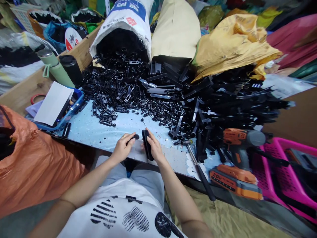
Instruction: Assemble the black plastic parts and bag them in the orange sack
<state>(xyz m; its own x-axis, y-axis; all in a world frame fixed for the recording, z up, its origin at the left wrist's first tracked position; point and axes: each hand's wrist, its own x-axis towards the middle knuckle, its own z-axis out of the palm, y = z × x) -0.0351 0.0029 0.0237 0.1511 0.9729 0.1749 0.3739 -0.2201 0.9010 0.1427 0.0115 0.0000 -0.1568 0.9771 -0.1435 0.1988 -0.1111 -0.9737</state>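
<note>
I log left hand [123,146] pinching round black piece [136,136], just left of the forward-pointing black bar [146,145] held in right hand [155,147].

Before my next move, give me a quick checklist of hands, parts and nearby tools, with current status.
1. Left hand holding the small black part: ok, in the fingertips.
2. Right hand holding the long black part: ok, gripped along its side.
3. Held parts apart: ok, a gap shows between them.
4. Hammer fully on the table: not ok, its handle juts past the front edge.
5. Cordless drill away from both hands: ok, off to the right.
6. Held parts undamaged: cannot tell, too small in view.
</note>
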